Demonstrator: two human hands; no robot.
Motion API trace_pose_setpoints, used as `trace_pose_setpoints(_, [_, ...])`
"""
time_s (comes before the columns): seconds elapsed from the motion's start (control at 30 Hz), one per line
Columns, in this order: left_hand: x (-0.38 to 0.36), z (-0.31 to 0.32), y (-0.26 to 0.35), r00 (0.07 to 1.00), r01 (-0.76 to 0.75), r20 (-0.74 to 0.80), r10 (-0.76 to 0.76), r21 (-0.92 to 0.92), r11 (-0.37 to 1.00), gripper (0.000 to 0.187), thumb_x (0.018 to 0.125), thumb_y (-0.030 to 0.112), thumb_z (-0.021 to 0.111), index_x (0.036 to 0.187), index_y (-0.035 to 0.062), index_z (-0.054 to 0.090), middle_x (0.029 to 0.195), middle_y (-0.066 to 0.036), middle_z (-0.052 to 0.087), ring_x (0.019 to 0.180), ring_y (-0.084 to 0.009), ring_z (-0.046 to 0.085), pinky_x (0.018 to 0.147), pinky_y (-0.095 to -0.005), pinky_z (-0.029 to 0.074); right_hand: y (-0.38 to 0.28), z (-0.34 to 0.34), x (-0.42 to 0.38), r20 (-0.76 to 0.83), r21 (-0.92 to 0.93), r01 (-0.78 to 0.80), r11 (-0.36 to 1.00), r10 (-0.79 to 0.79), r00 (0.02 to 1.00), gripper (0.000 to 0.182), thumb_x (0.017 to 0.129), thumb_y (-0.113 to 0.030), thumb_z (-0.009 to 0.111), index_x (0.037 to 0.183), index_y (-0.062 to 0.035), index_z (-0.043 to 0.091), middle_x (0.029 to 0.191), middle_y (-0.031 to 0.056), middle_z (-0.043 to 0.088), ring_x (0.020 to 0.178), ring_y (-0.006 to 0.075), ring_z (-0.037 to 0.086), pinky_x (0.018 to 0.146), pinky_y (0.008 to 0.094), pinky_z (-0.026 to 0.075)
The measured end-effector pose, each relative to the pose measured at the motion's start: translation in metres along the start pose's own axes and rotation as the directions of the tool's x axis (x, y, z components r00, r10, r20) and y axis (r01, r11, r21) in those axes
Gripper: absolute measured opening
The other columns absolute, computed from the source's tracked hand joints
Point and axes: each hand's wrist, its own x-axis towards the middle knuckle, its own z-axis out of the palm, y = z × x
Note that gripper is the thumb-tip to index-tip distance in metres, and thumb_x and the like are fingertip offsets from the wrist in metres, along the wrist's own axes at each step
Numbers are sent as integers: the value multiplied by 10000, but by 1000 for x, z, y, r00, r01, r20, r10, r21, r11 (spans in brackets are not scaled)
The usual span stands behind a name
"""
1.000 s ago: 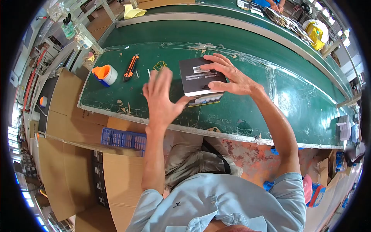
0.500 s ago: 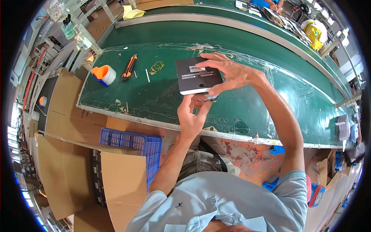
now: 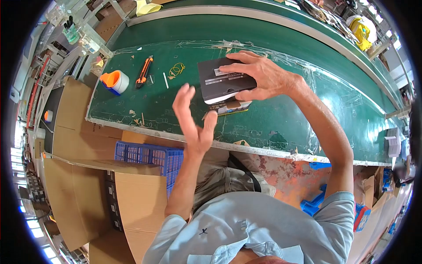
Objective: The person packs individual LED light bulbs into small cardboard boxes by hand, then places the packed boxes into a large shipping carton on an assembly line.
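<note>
A black box (image 3: 222, 89) with a white lower edge and printed labels is held over the green bench by my right hand (image 3: 269, 75). My fingers spread across its top, and the thumb presses near its front edge. Under it shows a second, flatter box (image 3: 230, 108) with dark print and a yellow edge; whether the two touch is hard to see. Left of both boxes, my left hand (image 3: 195, 125) is raised with fingers and thumb apart, holding nothing. Its thumb tip is close to the lower box's left end.
On the green bench (image 3: 272, 116) lie an orange utility knife (image 3: 143, 72), a tape roll in an orange-and-blue holder (image 3: 115, 82), yellow rubber bands (image 3: 176, 71) and a white stick (image 3: 165, 80). Below stand a blue crate (image 3: 150, 155) and an open carton (image 3: 141, 211) containing black boxes (image 3: 113, 200).
My left hand has let go beneath the black box, moved left and opened. The lower box now shows more fully. My right hand keeps hold of the black box, which has tilted slightly.
</note>
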Motion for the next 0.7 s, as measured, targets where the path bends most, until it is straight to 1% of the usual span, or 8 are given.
trace_pose_setpoints(0.1, [11,12,-17,993,103,70,-99,-61,993,681,1040,289,696,1599,30,406,1665,-168,391,1496,-296,430,1215,-447,348,1,-2,0,21,28,-22,999,21,1000,719,813,-448,793,1474,-197,660,1556,298,516,1393,492,548,1169,530,491])
trace_pose_setpoints(0.17, [15,18,-25,978,151,169,-119,-191,970,650,1057,276,677,1587,5,412,1662,-229,376,1498,-381,412,1243,-463,322,3,4,-3,4,3,-3,1000,3,1000,712,857,-474,779,1505,-218,633,1572,294,498,1422,489,524,1178,547,483])
trace_pose_setpoints(0.3, [6,26,-25,971,228,152,-184,-371,900,608,1095,271,647,1598,38,397,1646,-151,421,1404,-240,501,1183,-398,413,3,9,-10,2,-39,33,999,-33,999,709,904,-537,764,1539,-273,594,1606,275,464,1466,484,477,1156,572,506])
trace_pose_setpoints(0.4, [5,27,-30,982,180,113,-150,-345,921,541,1099,258,641,1554,42,447,1605,-139,466,1353,-229,535,1142,-394,448,-5,13,-21,13,-126,0,992,2,1000,688,941,-577,733,1558,-325,562,1648,218,435,1502,478,434,1109,583,546])
trace_pose_setpoints(0.47, [7,25,-35,989,143,91,-119,-325,935,486,1098,258,640,1513,42,505,1589,-139,485,1350,-238,544,1134,-392,451,-7,15,-29,-32,-141,34,989,-39,999,686,934,-511,770,1563,-360,544,1673,142,424,1535,453,398,1087,553,586])
trace_pose_setpoints(0.53, [8,20,-39,987,36,161,-21,-93,995,361,1093,263,645,1377,41,630,1581,-152,501,1349,-257,557,1120,-386,458,-9,19,-40,-40,-131,23,991,-29,999,716,910,-442,810,1567,-369,535,1681,112,418,1549,433,382,1090,534,597])
trace_pose_setpoints(0.6, [11,23,-38,990,40,137,-22,-130,991,321,1093,261,643,1327,41,663,1575,-157,511,1352,-264,559,1114,-385,461,-10,23,-46,-75,-115,9,993,-18,997,842,826,-291,899,1570,-394,517,1696,62,403,1583,377,341,1105,492,613])
trace_pose_setpoints(0.7, [10,25,-42,990,39,139,-15,-169,985,324,1079,257,660,1320,41,671,1559,-162,536,1380,-281,554,1115,-404,473,-12,27,-47,-82,-85,-23,996,16,997,860,809,-284,909,1566,-400,520,1711,52,379,1587,367,336,1108,495,608])
